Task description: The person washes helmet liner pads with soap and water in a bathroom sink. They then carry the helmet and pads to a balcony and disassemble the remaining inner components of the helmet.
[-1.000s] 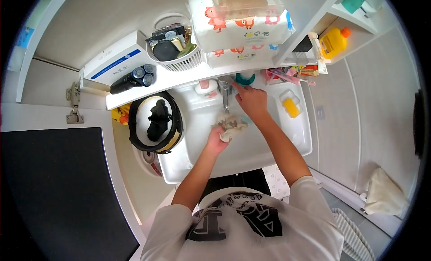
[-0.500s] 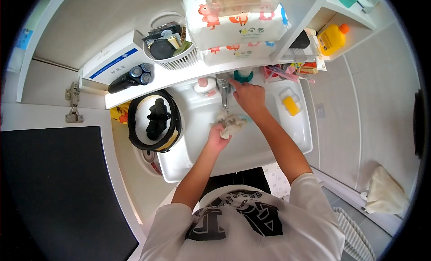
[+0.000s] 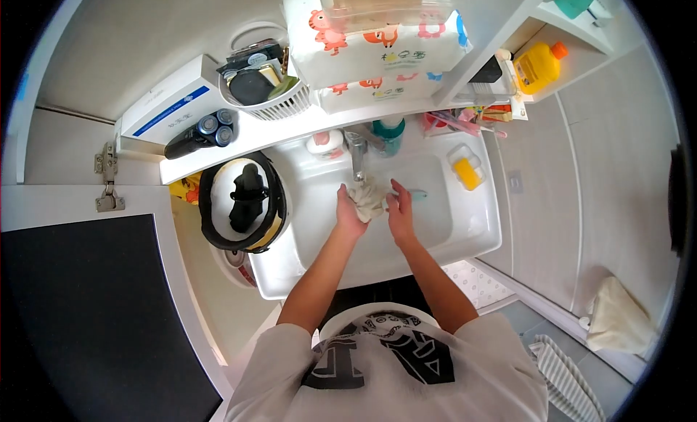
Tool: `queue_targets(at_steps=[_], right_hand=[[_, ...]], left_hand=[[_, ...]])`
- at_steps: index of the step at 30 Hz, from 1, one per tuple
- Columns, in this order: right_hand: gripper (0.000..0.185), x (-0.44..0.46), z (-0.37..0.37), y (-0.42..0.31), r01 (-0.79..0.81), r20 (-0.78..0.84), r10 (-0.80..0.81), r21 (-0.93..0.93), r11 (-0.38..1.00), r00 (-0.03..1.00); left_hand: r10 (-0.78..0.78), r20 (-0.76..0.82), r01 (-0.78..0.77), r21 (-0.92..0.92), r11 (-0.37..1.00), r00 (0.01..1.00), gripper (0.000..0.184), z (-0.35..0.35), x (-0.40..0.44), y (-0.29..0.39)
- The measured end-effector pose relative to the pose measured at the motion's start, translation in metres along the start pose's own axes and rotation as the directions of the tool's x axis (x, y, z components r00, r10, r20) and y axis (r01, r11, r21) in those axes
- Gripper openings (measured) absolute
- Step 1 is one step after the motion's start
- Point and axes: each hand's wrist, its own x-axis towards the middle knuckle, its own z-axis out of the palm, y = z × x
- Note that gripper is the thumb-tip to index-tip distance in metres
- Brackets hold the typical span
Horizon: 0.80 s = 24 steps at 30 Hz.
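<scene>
Under the spout of the chrome faucet (image 3: 358,158), a wet off-white cloth (image 3: 368,198) is bunched over the white sink (image 3: 312,237). My left hand (image 3: 349,213) grips its left side. On the cloth's right, my right hand (image 3: 399,209) has its fingers apart and holds nothing; its fingertips are close to the cloth. A small light-blue item (image 3: 418,195) lies in the basin just beyond the right hand. Behind the faucet stand a white pump bottle (image 3: 325,143) and a teal bottle (image 3: 388,137).
A round black-rimmed container (image 3: 207,219) with a black item stands left of the sink. At the right rim is a yellow soap (image 3: 467,174) in a clear dish. The shelf above holds a basket (image 3: 287,105), shaver (image 3: 190,140) and tissue packs (image 3: 377,52). An open cabinet door (image 3: 80,313) is left.
My right hand has come down from the faucet handle to beside the cloth, its pointing finger now loosely curved with the others. My left hand still holds the cloth. The view has shifted slightly.
</scene>
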Motion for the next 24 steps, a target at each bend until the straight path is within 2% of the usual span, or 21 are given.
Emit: queue_targets(at_steps=[2, 5, 6, 9, 10, 12, 13, 15, 18, 20, 21, 23, 24], right_hand=[[0.052, -0.011, 0.008, -0.015, -0.325, 0.082, 0.316, 0.320, 0.890, 0.945], [0.054, -0.011, 0.019, -0.023, -0.431, 0.198, 0.385, 0.494, 0.755, 0.902], [0.054, -0.010, 0.023, -0.022, -0.409, 0.206, 0.354, 0.511, 0.756, 0.912], [0.054, -0.003, 0.035, -0.019, -0.360, 0.220, 0.285, 0.554, 0.751, 0.933], [0.053, 0.000, 0.038, -0.017, -0.359, 0.222, 0.282, 0.564, 0.744, 0.933], [0.053, 0.003, 0.043, -0.020, -0.414, 0.253, 0.328, 0.600, 0.685, 0.910], [0.053, 0.004, 0.043, -0.028, -0.468, 0.284, 0.376, 0.621, 0.629, 0.882], [0.051, 0.008, 0.045, -0.031, -0.548, 0.371, 0.411, 0.657, 0.517, 0.833], [0.045, 0.016, 0.057, -0.010, -0.628, 0.515, 0.362, 0.674, 0.390, 0.777], [0.041, 0.016, 0.064, 0.006, -0.660, 0.574, 0.326, 0.660, 0.358, 0.751], [0.039, 0.017, 0.063, 0.006, -0.648, 0.568, 0.315, 0.639, 0.414, 0.761], [0.037, 0.018, 0.063, 0.005, -0.618, 0.559, 0.288, 0.592, 0.517, 0.777], [0.036, 0.020, 0.062, 0.011, -0.635, 0.573, 0.300, 0.575, 0.515, 0.763]], left_hand=[[0.007, -0.077, -0.001, 0.075, 0.997, 0.997, 0.065, 0.001, 0.008, -0.002], [0.060, -0.169, -0.043, 0.100, 0.994, 0.984, 0.062, -0.001, 0.025, -0.009], [0.085, -0.196, -0.067, 0.095, 0.993, 0.977, 0.061, 0.000, 0.028, -0.010], [0.233, -0.379, -0.125, 0.288, 0.949, 0.896, 0.055, 0.006, 0.030, -0.014], [0.326, -0.352, -0.117, 0.503, 0.856, 0.877, 0.055, 0.007, 0.026, -0.014], [0.483, -0.237, -0.071, 0.841, 0.537, 0.843, 0.056, 0.007, 0.012, -0.015], [0.471, -0.238, 0.054, 0.927, 0.372, 0.849, 0.053, 0.017, 0.003, -0.011], [0.447, -0.250, 0.284, 0.959, -0.008, 0.859, 0.048, 0.031, -0.013, -0.002], [0.578, 0.210, 0.038, 0.922, -0.386, 0.788, 0.046, 0.016, -0.026, -0.013], [0.482, 0.249, 0.067, 0.834, -0.548, 0.840, 0.047, 0.014, -0.031, -0.006], [0.432, 0.261, 0.074, 0.781, -0.620, 0.863, 0.049, 0.013, -0.033, -0.002], [0.340, 0.210, 0.036, 0.804, -0.594, 0.917, 0.050, 0.012, -0.041, 0.004], [0.289, 0.186, 0.018, 0.814, -0.581, 0.939, 0.051, 0.010, -0.045, 0.007]])
